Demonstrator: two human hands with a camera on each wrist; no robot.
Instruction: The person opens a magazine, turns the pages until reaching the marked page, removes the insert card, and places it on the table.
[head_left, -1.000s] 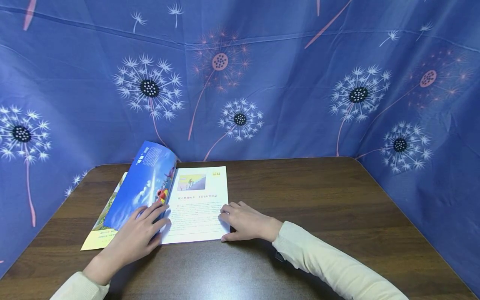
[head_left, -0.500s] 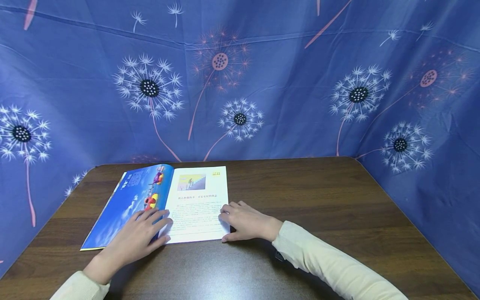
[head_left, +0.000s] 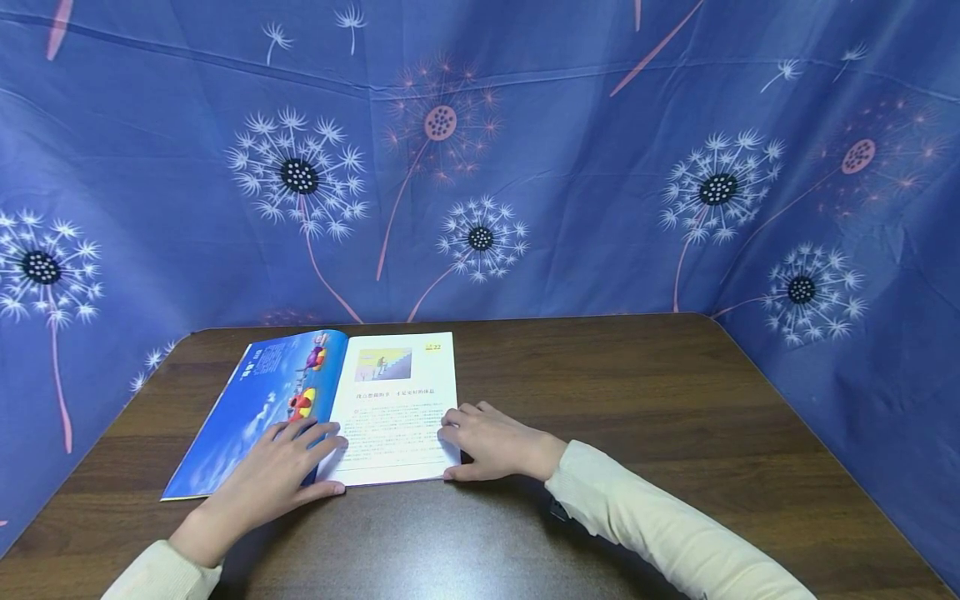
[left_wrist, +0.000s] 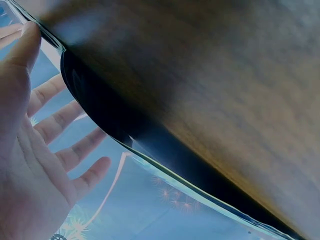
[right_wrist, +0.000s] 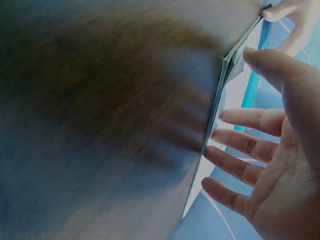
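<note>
An open magazine lies flat on the dark wooden table, with a blue picture page on the left and a white text page on the right. My left hand rests palm down with straight fingers on the lower part of the blue page, near the spine. My right hand lies with spread fingers on the lower right corner of the white page. The right wrist view shows the right hand over the magazine's edge. In the left wrist view the left hand is spread flat.
Blue cloth printed with dandelions hangs behind the table and round both its sides. Bare wood stretches to the right of the magazine and along the near edge. Cream sleeves cover both forearms.
The blue page stood raised and curved a second ago; it has come down flat on the left side under my left hand. My right hand has stayed still.
</note>
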